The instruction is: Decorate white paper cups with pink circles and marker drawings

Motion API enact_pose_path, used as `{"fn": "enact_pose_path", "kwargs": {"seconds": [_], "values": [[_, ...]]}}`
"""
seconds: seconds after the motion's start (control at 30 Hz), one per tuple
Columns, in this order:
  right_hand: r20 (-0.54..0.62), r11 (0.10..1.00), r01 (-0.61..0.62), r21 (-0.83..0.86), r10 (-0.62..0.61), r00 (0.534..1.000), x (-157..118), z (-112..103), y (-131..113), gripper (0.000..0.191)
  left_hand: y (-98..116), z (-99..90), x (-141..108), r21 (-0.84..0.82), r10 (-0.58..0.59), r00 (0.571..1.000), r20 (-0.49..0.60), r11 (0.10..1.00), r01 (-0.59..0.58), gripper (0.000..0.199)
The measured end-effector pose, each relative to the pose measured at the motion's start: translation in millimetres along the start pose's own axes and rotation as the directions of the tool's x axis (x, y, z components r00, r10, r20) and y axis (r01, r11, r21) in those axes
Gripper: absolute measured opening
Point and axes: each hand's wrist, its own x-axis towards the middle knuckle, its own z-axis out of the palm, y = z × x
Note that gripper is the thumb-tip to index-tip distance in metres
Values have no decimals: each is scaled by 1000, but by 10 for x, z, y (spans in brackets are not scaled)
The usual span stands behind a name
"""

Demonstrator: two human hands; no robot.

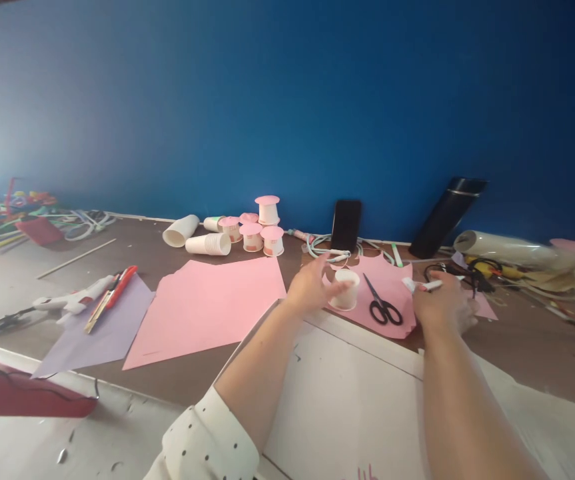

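My left hand [312, 285] reaches over the table with thumb and fingers apart; its thumb overlaps the near side of a small white paper cup [346, 300], and I cannot tell if it touches. Under the cup and beside it lies pink paper [367, 267] with scalloped cut-outs. Black-handled scissors [383, 311] rest on that paper, between my two hands. On the right, my right hand [442, 303] is slightly blurred and closed around a slim white marker [431, 285] with reddish markings.
Several cups with pink paper tops [272, 241] stand by the wall, near stacked white cups [208, 245]. Pink sheets [212, 307], a red cutter [112, 299] and a glue gun [74, 298] lie left. A phone [346, 225] and black flask [447, 217] lean behind. White board [347, 393] is nearest.
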Motion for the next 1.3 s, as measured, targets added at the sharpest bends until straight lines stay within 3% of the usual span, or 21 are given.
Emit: {"fn": "enact_pose_path", "kwargs": {"seconds": [0.07,0.13,0.27,0.4,0.57,0.73,0.87,0.93,1.03,1.13,1.23,1.3], "values": [[62,1000,21,-13,-20,998,-21,-22,-36,47,-47,-95,24,-43,-167,975,-148,986,163,60],[135,998,58,-15,-56,989,-40,-27,-68,45,-102,-160,46,97,-273,934,-229,949,301,44],[266,984,179,-22,-167,949,-89,6,-116,41,-153,-172,62,365,-362,931,-54,860,356,21],[345,962,270,-37,-241,907,-144,31,-155,39,-104,-149,36,431,-384,919,95,848,310,20],[415,961,272,-55,-226,881,-175,48,-177,41,-97,-148,23,463,-383,912,148,842,278,25],[429,956,290,-52,-241,871,-165,85,-165,41,-212,-202,62,500,-390,921,-13,795,344,28],[429,956,289,-58,-237,871,-166,87,-173,41,-272,-294,68,515,-439,874,-209,711,480,32],[440,957,283,-65,-227,869,-167,84,-180,41,-261,-312,56,526,-453,860,-232,685,503,30],[445,959,273,-71,-214,870,-164,84,-183,40,-189,-288,35,552,-388,891,-236,701,452,30],[439,959,273,-77,-213,873,-160,87,-173,40,-91,-217,16,565,-319,940,-123,756,330,26],[442,957,279,-82,-216,871,-163,82,-166,40,-20,-127,-2,559,-348,935,74,791,250,21],[449,954,288,-84,-222,866,-173,70,-171,42,6,-76,-14,557,-350,927,137,801,220,24]]}}
